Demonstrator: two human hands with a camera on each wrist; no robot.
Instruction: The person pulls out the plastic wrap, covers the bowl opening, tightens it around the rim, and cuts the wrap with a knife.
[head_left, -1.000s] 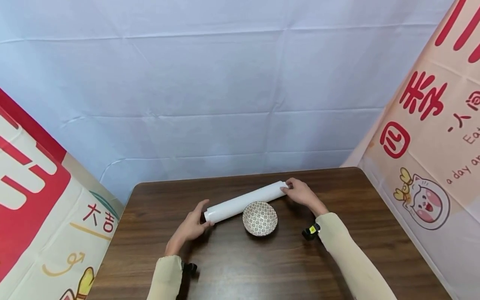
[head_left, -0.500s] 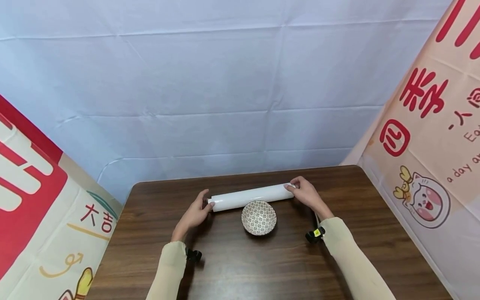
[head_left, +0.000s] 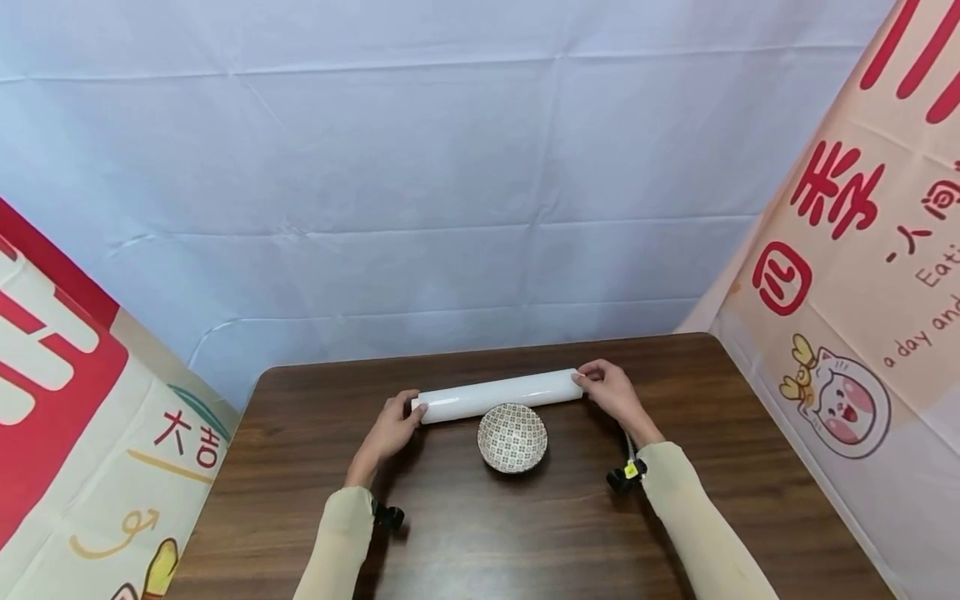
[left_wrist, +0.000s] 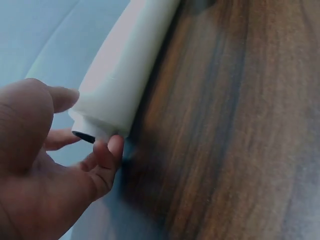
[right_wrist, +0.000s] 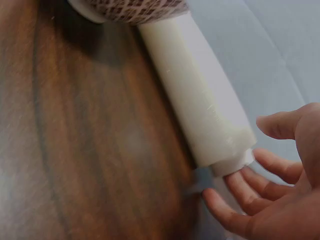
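A glossy white roll of plastic wrap (head_left: 498, 395) lies across the far part of the table, its core sticking out a little at both ends. My left hand (head_left: 392, 425) holds its left end; in the left wrist view the thumb meets the roll's edge and curled fingers (left_wrist: 105, 152) sit at the core. At the right end is my right hand (head_left: 611, 392). Its fingers (right_wrist: 250, 195) are spread loosely by the core in the right wrist view, with the thumb beside the roll. A small patterned bowl (head_left: 513, 438) stands just in front of the roll, overlapping its lower edge.
The brown wooden table (head_left: 480, 533) has a far edge close behind the roll, with a pale cloth backdrop (head_left: 390, 192) beyond it. Printed banners hang at left and right. Each wrist carries a small black camera (head_left: 387, 516).
The roll's left end has swung away from me, so it lies straighter behind the bowl. Lately the roll has shifted slightly left, and my right fingers have slipped toward its very end.
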